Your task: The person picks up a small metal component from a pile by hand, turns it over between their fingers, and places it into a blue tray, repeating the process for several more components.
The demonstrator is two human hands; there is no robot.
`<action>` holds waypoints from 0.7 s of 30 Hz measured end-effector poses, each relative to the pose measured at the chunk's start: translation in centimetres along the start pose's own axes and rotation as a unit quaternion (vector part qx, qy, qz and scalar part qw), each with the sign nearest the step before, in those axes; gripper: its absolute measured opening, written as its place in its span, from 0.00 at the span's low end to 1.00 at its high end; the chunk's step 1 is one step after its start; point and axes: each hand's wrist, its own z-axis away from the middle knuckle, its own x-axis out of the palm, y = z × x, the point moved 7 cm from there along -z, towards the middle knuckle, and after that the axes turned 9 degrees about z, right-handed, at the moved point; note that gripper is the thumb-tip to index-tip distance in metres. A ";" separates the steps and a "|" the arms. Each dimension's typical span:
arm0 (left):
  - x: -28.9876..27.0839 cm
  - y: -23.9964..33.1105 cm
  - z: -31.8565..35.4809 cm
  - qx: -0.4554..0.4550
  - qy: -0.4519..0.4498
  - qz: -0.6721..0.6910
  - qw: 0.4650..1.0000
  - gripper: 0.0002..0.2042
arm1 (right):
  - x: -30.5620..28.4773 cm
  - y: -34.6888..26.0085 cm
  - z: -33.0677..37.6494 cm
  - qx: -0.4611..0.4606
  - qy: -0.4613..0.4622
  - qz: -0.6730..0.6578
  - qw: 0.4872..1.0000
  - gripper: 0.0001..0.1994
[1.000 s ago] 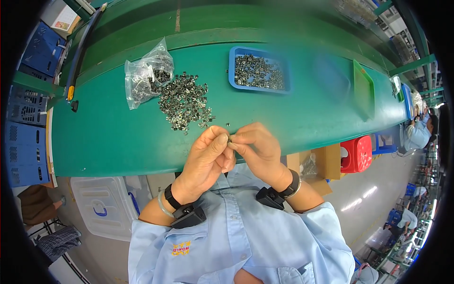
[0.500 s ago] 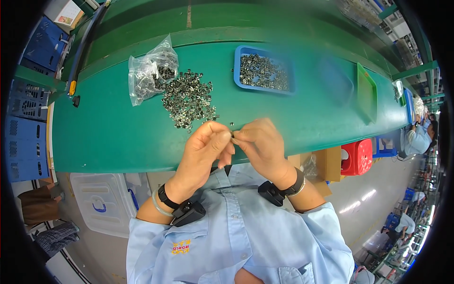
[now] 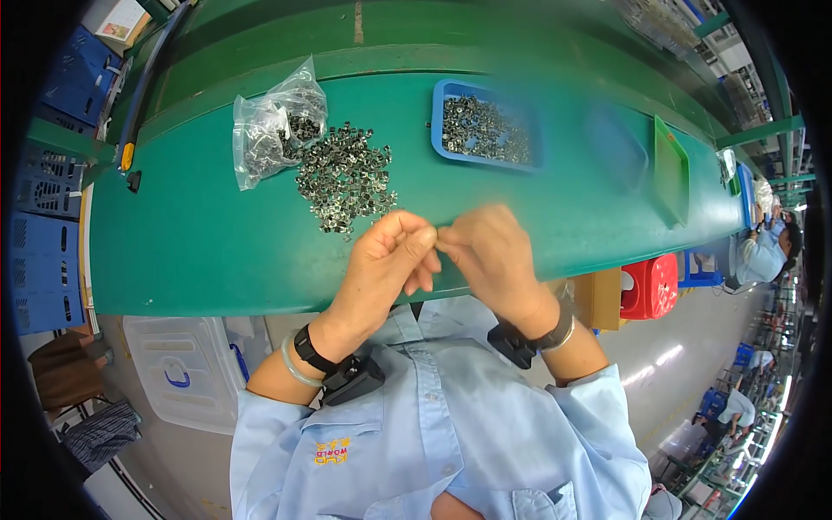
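My left hand point(image 3: 381, 264) and my right hand point(image 3: 496, 258) meet above the near part of the green table point(image 3: 217, 251), fingertips almost touching. Thumb and forefinger of each are pinched together. Whatever lies between them is too small and hidden to make out, and the right hand is smeared by motion. Just beyond the left hand spreads a loose pile of small shiny metal parts point(image 3: 345, 180). A clear plastic bag point(image 3: 260, 143) with more such parts lies against the pile's left side. Farther right stands a blue tray point(image 3: 440, 149) of small metal pieces.
A green tray point(image 3: 672, 173) sits toward the table's right end, with a blurred patch before it. Below the table edge are a lidded clear bin point(image 3: 178, 368), a cardboard box point(image 3: 600, 299) and a red stool point(image 3: 654, 286). Blue crates point(image 3: 43, 269) stand at left.
My right hand has shifted slightly right and up, its wrist turning. The dark bit between the fingertips no longer shows, nor does the single part that lay just beyond them.
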 end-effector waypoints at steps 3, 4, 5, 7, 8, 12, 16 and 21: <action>-0.2 1.7 -0.1 0.026 0.019 -0.001 0.999 0.08 | -0.2 1.4 -2.3 -0.032 0.006 0.036 0.999 0.10; -0.6 2.4 0.0 0.043 0.029 0.009 0.999 0.08 | -0.6 2.8 -3.2 -0.013 0.027 0.040 0.999 0.10; -1.2 2.9 0.1 0.061 0.042 0.019 0.997 0.09 | -0.9 3.8 -3.7 0.006 0.048 0.042 0.998 0.10; -2.8 3.1 0.4 0.065 0.050 0.038 0.996 0.09 | -1.1 5.1 -4.3 0.038 0.048 0.049 0.997 0.09; -3.9 3.2 0.7 0.070 0.061 0.054 0.994 0.09 | -1.1 5.8 -4.6 0.068 0.050 0.053 0.995 0.09; -5.6 3.1 1.4 0.076 0.063 0.083 0.992 0.09 | 0.7 5.0 -3.2 0.029 -0.048 0.038 0.998 0.09; -4.9 2.7 1.7 0.057 0.039 0.078 0.995 0.09 | 3.2 3.0 -1.4 -0.022 -0.164 0.055 0.985 0.09; -3.6 1.7 1.7 0.021 0.023 0.049 0.998 0.09 | 3.6 3.1 -0.8 0.011 -0.133 0.012 0.991 0.09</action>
